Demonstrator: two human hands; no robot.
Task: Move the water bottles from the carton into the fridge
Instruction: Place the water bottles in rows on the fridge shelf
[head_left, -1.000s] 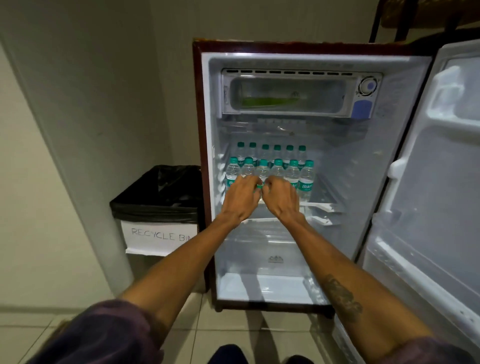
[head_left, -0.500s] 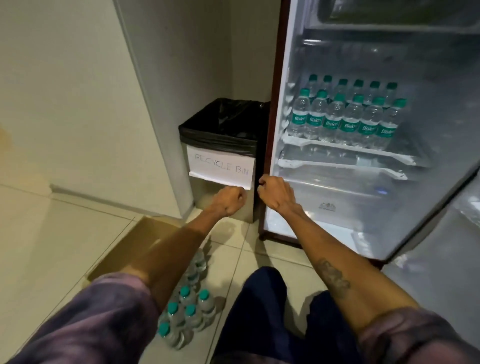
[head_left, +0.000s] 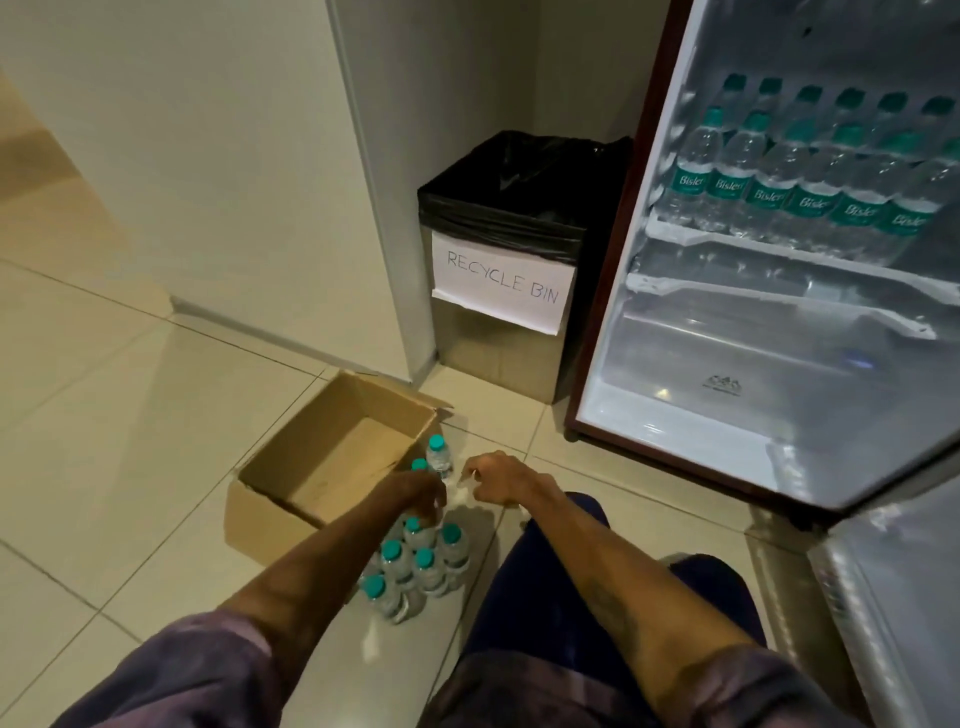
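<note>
Several small water bottles (head_left: 415, 566) with teal caps stand on the floor tiles beside an open brown carton (head_left: 291, 499), which looks empty. My left hand (head_left: 418, 493) is lowered onto the far end of that cluster, its fingers hidden among the bottles. One bottle (head_left: 439, 457) stands just beyond it. My right hand (head_left: 493, 478) hovers to the right of the cluster, fingers loosely curled, nothing visibly in it. The open fridge (head_left: 613, 322) holds two rows of bottles (head_left: 800, 176) on its upper shelf.
A bin (head_left: 498, 358) with a black liner and a "RECYCLE BIN" label stands between the wall and the fridge. The fridge door (head_left: 893, 597) hangs open at the right. My knees are on the floor in front of the fridge.
Both hands came away from the fridge shelf and dropped to the floor. My view tilted down to the carton and loose bottles, and my left hand now reaches into them.
</note>
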